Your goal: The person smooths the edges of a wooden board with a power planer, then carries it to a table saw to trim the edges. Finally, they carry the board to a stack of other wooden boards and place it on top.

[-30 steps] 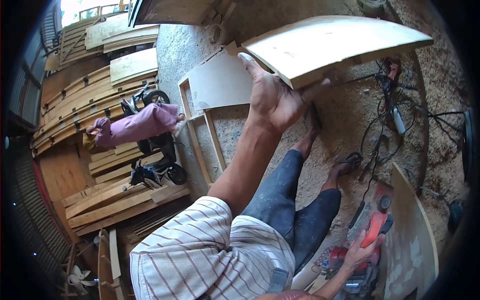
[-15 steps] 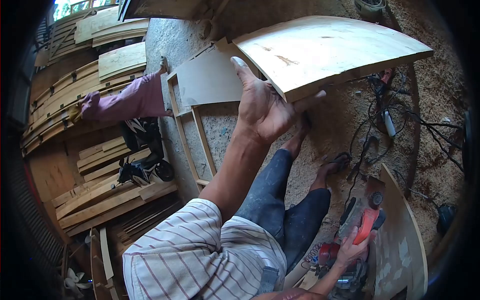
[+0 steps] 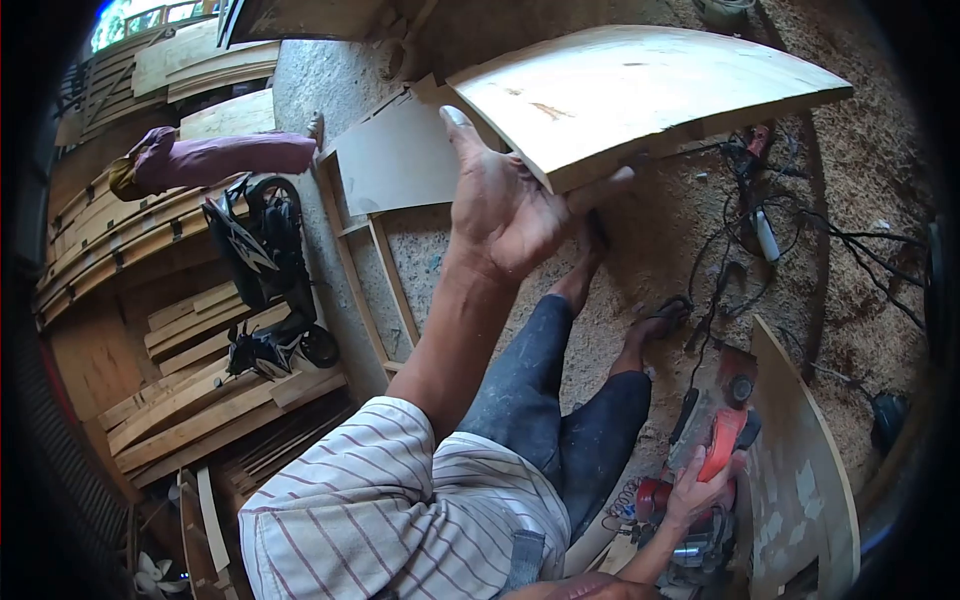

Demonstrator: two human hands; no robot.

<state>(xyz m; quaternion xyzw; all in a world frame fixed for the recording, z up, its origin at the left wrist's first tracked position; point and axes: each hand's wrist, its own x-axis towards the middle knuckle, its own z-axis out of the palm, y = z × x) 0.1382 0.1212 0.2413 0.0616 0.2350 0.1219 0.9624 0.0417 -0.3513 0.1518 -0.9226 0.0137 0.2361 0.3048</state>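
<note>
My left hand (image 3: 505, 215) is palm up, its fingers under the near corner of a pale, curved wooden board (image 3: 650, 90). The thumb stands free to the left of the board's edge. At the lower right, my right hand (image 3: 697, 487) grips the red handle of a power tool that looks like an electric planer (image 3: 722, 440). Its grey body and round black knob point away from me. Just right of it, another curved wooden panel (image 3: 800, 490) stands on edge.
A light wooden frame (image 3: 385, 265) with a pale sheet lies beyond my left arm. Power cables (image 3: 800, 225) tangle over wood shavings at right. Another person in pink clothing (image 3: 225, 160) is at left, near a motorcycle (image 3: 265, 250) and stacked planks (image 3: 210, 410).
The person in pink has moved up and left in view, uncovering more of the motorcycle. My view has shifted slightly; both hands keep their holds.
</note>
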